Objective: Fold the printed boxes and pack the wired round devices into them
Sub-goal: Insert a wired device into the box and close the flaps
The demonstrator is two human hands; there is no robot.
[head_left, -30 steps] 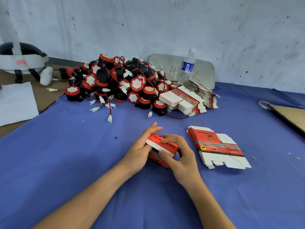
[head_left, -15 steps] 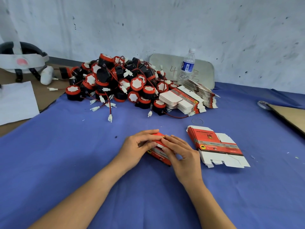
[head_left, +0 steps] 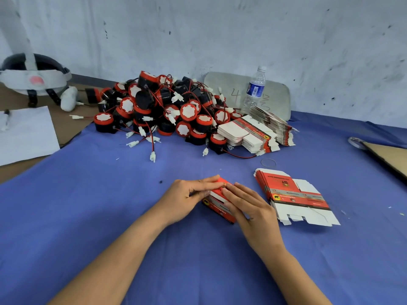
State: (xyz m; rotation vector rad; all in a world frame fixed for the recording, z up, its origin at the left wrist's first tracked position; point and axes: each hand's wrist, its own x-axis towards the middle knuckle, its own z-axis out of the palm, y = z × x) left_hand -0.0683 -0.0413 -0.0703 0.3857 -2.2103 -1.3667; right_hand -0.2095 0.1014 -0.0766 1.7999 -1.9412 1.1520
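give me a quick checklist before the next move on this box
1. Red printed cardboard box resting on the blue cloth: ok.
2. Left hand holds its side, right hand presses flat on top: ok.
3. Box fully closed: cannot tell, the hands cover the top.
4. Pile of red-and-black wired round devices on the cloth behind: ok.
5. One of them inside the box: cannot tell.
6. Stack of flat unfolded boxes beside the right hand: ok.

Red printed box (head_left: 218,205) — blue cloth (head_left: 88,216)
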